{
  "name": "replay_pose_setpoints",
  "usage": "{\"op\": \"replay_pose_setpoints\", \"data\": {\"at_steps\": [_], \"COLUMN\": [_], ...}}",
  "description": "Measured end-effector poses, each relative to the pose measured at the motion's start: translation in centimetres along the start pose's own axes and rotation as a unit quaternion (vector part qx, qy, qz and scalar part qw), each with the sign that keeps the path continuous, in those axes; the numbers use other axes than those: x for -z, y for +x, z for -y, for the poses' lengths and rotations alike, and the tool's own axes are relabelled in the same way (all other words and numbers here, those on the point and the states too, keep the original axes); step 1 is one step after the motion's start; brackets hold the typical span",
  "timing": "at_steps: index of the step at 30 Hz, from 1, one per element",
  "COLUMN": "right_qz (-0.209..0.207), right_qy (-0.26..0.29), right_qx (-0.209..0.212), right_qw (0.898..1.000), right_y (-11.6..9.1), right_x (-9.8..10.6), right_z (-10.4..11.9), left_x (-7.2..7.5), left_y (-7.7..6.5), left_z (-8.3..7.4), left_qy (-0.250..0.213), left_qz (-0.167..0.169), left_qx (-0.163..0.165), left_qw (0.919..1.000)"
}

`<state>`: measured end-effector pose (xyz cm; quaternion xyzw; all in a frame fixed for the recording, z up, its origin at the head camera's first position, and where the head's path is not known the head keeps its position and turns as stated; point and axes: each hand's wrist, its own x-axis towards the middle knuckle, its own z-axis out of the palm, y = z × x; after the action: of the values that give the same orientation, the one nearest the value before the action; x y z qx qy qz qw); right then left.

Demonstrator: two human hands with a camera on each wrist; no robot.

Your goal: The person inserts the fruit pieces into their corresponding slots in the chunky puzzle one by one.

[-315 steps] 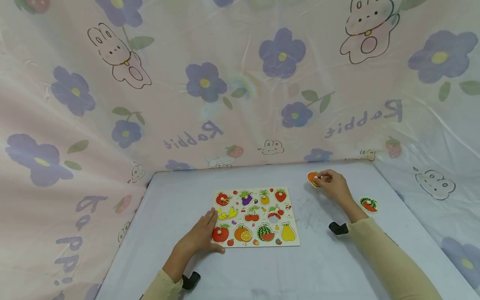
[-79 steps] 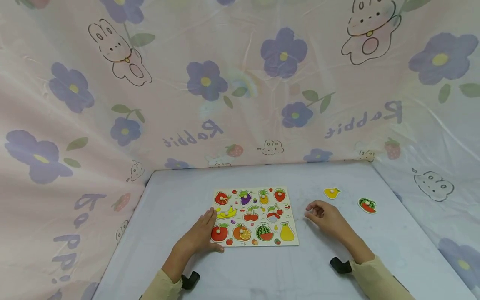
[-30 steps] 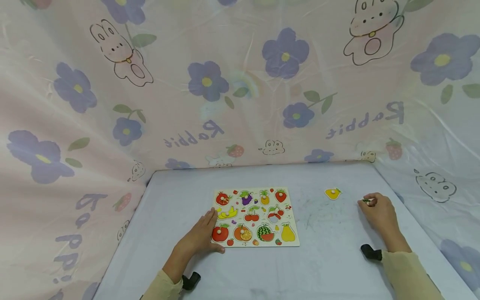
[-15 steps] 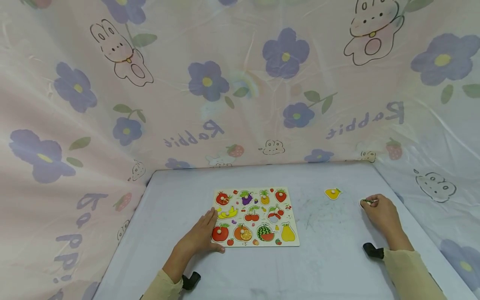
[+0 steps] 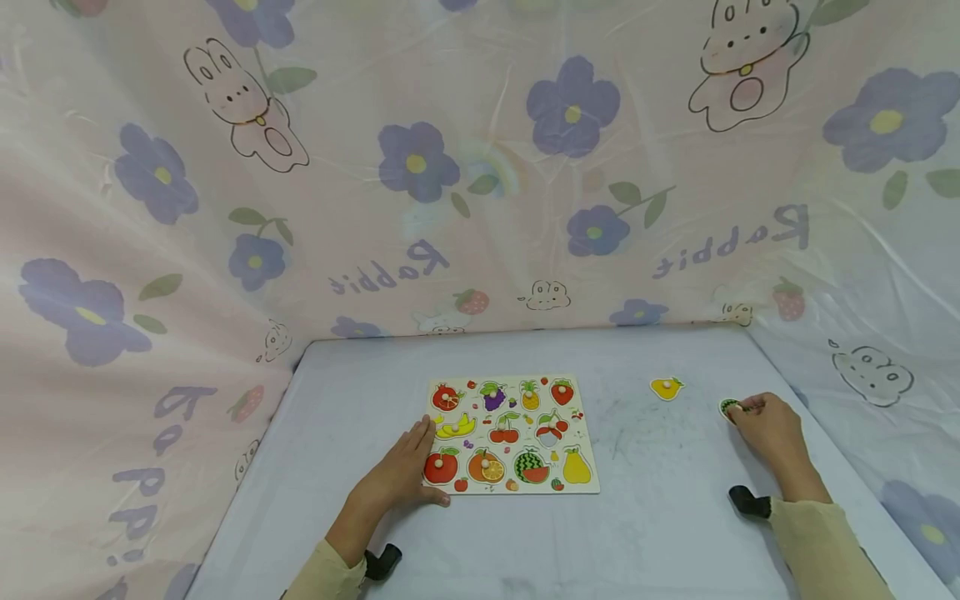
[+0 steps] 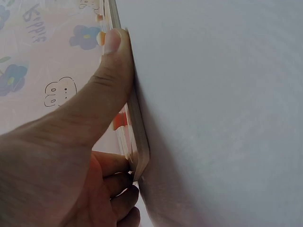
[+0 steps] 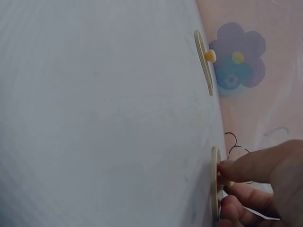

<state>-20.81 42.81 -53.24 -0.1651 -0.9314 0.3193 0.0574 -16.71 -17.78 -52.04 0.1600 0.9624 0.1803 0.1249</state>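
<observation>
A flat wooden puzzle board (image 5: 525, 493) with fruit pictures lies mid-table. My left hand (image 5: 405, 467) rests at its left edge, fingers fairly straight along the side and thumb at the near corner. In the left wrist view that thumb (image 6: 113, 61) lies along the board's edge. To the right, my right hand (image 5: 768, 429) pinches a watermelon puzzle piece (image 5: 726, 407), largely covered by the fingers. Seen edge-on in the right wrist view, the piece (image 7: 215, 179) stands close to the table, thumb and finger at its knob. A yellow pear piece (image 5: 663, 388) lies left of it.
The table (image 5: 660, 533) has a white cover. Behind and beside it hangs a curtain (image 5: 487, 233) printed with rabbits and flowers. Most pictures on the board carry knobs; the watermelon (image 5: 532, 467) and pear (image 5: 577, 465) pictures show none.
Earlier my right hand held the orange piece, which now sits in the board. The right hand has since moved right and taken hold of the watermelon piece. My left hand has stayed put.
</observation>
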Motion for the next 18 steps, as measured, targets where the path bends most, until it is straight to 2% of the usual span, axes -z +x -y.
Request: {"op": "replay_pose_setpoints", "data": {"at_steps": [8,18], "right_qz": [-0.012,-0.024], "right_qy": [-0.005,0.011], "right_qx": [0.013,-0.008], "right_qw": [1.0,1.0], "right_y": [0.06,0.25], "right_x": [-0.18,-0.75], "right_z": [-0.45,0.39], "left_x": [0.04,-0.09], "left_y": [0.06,0.17], "left_z": [0.02,0.08], "left_qy": [-0.001,0.001], "left_qz": [0.005,-0.003], "left_qx": [0.001,0.0], "left_qw": [1.0,1.0]}}
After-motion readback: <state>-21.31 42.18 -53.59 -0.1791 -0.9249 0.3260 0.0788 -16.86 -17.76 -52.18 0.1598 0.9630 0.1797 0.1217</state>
